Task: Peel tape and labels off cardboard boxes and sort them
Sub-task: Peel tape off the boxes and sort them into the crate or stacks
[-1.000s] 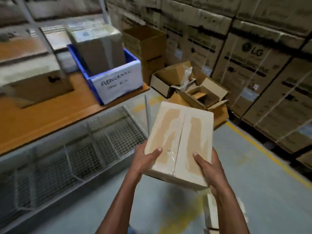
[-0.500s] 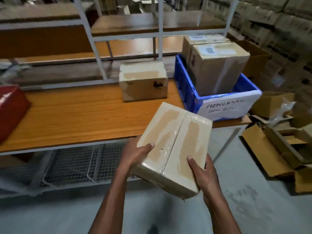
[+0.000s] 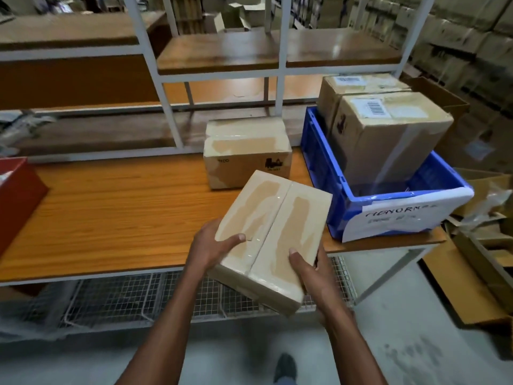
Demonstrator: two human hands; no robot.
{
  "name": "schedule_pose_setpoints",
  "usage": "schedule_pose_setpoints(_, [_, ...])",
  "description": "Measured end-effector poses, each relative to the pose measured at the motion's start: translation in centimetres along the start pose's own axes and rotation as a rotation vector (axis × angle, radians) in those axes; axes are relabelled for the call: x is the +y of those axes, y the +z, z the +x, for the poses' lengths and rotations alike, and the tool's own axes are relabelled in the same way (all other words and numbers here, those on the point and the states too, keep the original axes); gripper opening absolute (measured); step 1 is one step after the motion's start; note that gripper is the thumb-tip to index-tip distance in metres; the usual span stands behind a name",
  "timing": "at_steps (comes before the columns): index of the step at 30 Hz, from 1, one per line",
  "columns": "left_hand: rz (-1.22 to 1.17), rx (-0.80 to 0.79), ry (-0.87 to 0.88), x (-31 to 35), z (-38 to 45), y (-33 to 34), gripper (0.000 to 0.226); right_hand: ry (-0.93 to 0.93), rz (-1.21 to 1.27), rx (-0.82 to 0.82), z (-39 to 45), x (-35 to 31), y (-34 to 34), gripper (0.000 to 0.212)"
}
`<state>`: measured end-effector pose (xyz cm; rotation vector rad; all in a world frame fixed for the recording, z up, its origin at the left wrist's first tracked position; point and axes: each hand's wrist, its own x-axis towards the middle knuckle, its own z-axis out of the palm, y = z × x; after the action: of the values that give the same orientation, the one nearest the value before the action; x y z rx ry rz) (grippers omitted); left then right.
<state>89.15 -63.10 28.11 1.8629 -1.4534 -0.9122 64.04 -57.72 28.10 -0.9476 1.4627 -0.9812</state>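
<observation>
I hold a pale cardboard box (image 3: 273, 232) with clear tape along its centre seam and torn brown patches on top. It is tilted, over the front edge of the wooden table (image 3: 111, 218). My left hand (image 3: 211, 245) grips its left near corner with the thumb on top. My right hand (image 3: 311, 270) grips the right near corner the same way. A second small taped box (image 3: 247, 154) stands on the table behind it. Two larger boxes with barcode labels (image 3: 388, 134) sit in a blue crate (image 3: 388, 212).
A red bin (image 3: 16, 195) sits at the table's left edge. White shelf posts (image 3: 155, 79) rise behind the table, with wire mesh baskets (image 3: 125, 295) below it. Opened cartons (image 3: 483, 245) lie on the floor at right, before a wall of stacked boxes.
The view has swung left from the floor cartons to face the table. The box in my hands has come over the table's front edge, and both grips are unchanged.
</observation>
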Motion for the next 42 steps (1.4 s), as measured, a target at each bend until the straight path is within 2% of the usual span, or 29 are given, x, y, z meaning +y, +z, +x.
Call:
schedule_pose_setpoints(2, [0.105,-0.032,0.016,0.6,2.9,-0.4,0.074,0.016,0.026,-0.006,1.4,-0.7,1.1,0.084])
schedule_pose_setpoints(4, [0.287,-0.03,0.029,1.8,5.7,-0.8,0.069,0.033,0.032,-0.011,2.4,-1.4,2.4,0.09])
schedule_pose_setpoints(6, [0.495,0.057,0.028,3.3,8.2,-0.8,0.059,0.073,0.004,-0.079,2.9,-1.9,3.7,0.093])
schedule_pose_setpoints(8, [0.626,0.124,0.001,4.9,10.5,-0.8,0.053,0.14,-0.037,-0.171,3.2,-2.3,4.7,0.112])
schedule_pose_setpoints(10, [0.66,0.098,-0.015,5.7,12.3,-0.6,0.051,0.247,-0.07,-0.257,3.4,-2.9,5.8,0.126])
schedule_pose_setpoints(12, [0.653,0.037,-0.01,5.8,13.6,-0.7,0.059,0.312,-0.093,-0.349,3.4,-3.1,6.5,0.125])
schedule_pose_setpoints(13, [0.646,0.003,0.0,5.8,14.0,-0.7,0.069,0.324,-0.115,-0.407,3.5,-3.2,6.6,0.117])
schedule_pose_setpoints(16, [0.579,-0.117,0.019,4.9,14.9,-1.1,0.096,0.236,-0.268,-0.622,4.5,-4.8,5.7,0.054])
schedule_pose_setpoints(17, [0.563,-0.148,0.026,4.5,15.1,-1.3,0.1,0.183,-0.298,-0.644,5.2,-5.6,5.2,0.042])
schedule_pose_setpoints(19, [0.55,-0.168,0.045,3.8,15.6,-2.0,0.101,0.11,-0.257,-0.588,6.5,-7.7,4.4,0.031])
schedule_pose_setpoints(22, [0.582,-0.158,0.077,3.5,16.2,-2.7,0.1,0.031,-0.186,-0.394,9.6,-11.0,3.0,0.025])
schedule_pose_setpoints(24, [0.609,-0.147,0.1,3.6,16.2,-2.9,0.101,-0.079,-0.322,-0.256,12.1,-12.3,2.4,0.024])
schedule_pose_setpoints(26, [0.619,-0.135,0.121,3.4,16.2,-2.9,0.102,-0.198,-0.585,-0.161,14.3,-13.1,2.3,0.033])
schedule_pose_setpoints(29, [0.623,-0.127,0.125,3.3,16.2,-2.9,0.102,-0.22,-1.082,-0.209,15.3,-13.8,3.5,0.059])
schedule_pose_setpoints(31, [0.666,-0.146,0.123,3.8,16.3,-3.0,0.102,-0.222,-1.349,-0.24,15.4,-14.2,4.6,0.06])
schedule_pose_setpoints(35, [0.702,-0.277,0.036,6.4,15.8,-3.5,0.096,-0.145,-1.46,-0.229,16.8,-16.2,6.0,0.063])
schedule_pose_setpoints(38, [0.749,-0.353,0.037,7.0,15.1,-2.9,0.104,-0.089,-1.495,-0.274,18.0,-17.8,6.8,0.067])
schedule_pose_setpoints(40, [0.718,-0.357,0.035,6.8,15.2,-3.0,0.106,-0.061,-1.484,-0.345,19.1,-18.4,7.6,0.085])
schedule_pose_setpoints(42, [0.701,-0.358,0.048,6.5,15.7,-3.5,0.107,-0.035,-1.434,-0.419,20.1,-18.5,8.2,0.116])
